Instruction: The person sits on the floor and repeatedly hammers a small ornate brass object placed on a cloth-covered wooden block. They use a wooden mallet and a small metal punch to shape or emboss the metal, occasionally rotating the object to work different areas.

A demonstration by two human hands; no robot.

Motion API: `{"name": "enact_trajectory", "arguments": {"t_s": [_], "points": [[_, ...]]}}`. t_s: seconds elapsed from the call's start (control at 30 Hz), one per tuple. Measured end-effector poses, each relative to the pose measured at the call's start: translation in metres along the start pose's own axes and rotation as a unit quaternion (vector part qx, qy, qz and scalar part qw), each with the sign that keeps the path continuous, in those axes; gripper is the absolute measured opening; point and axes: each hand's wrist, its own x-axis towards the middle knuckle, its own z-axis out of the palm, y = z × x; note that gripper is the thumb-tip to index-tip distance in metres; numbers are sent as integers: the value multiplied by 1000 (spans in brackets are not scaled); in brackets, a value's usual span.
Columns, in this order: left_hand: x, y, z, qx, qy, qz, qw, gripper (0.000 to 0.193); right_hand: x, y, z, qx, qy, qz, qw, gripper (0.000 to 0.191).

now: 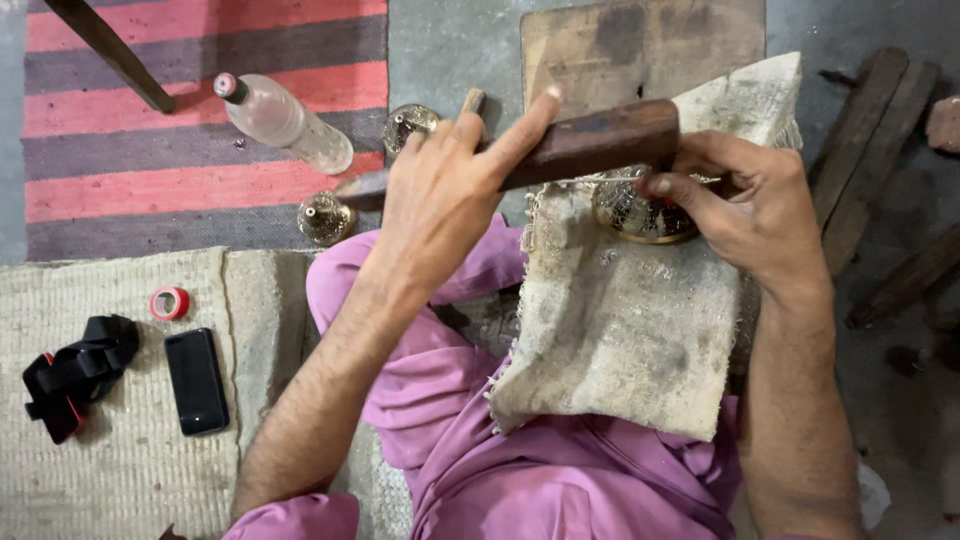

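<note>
The left hand [440, 190] is clenched around a long dark brown wooden tool [590, 145], fingers [525, 125] curled over its thick end with the forefinger stretched along the top. The right hand [745, 200] grips a round, ornate brass-coloured metal piece [630, 212], thumb pressed on its rim and fingers closed behind it. The piece looks pierced and patterned, dull gold, partly hidden under the tool. It rests on a coarse beige sackcloth [620, 330] draped over the person's lap in pink trousers [520, 470], near the cloth's far edge, in front of a worn wooden board [640, 45] on the floor.
</note>
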Motion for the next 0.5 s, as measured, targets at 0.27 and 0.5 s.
{"name": "enact_trajectory", "arguments": {"t_s": [0.27,0.5], "points": [[0,0,-2,37,5,-6,999,83,0,3,-1,18,-8,1,1000,23],[7,3,-11,-35,30,25,999,79,-4,8,-3,27,-6,-6,1000,23]]}}
